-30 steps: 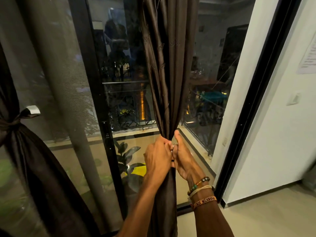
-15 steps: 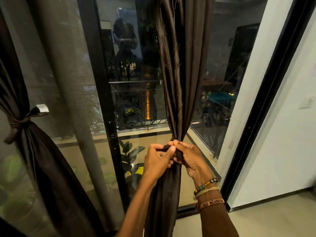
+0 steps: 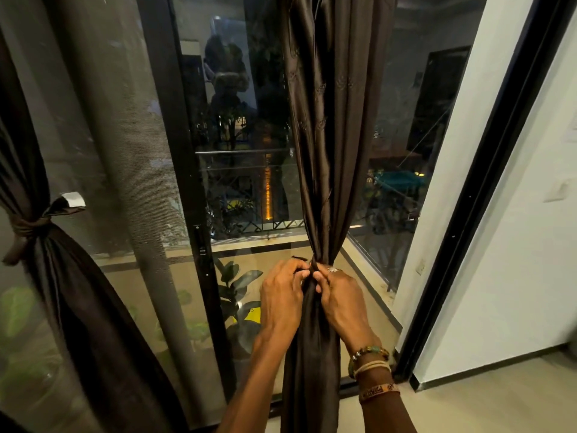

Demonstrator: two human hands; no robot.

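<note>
My left hand (image 3: pixel 282 296) and right hand (image 3: pixel 342 300) both pinch the glossy, pleated brown curtain (image 3: pixel 324 145) at its gathered waist, before a dark-framed glass door (image 3: pixel 187 170).

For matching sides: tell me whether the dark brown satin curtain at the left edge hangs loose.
No, the dark brown satin curtain at the left edge is cinched at its middle by a knotted brown fabric tie.

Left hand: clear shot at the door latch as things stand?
Probably yes: nothing stands between the left hand and the latch, up and to its left. But it is pinching the gathered curtain together with the right hand, so it would have to let go first.
</note>
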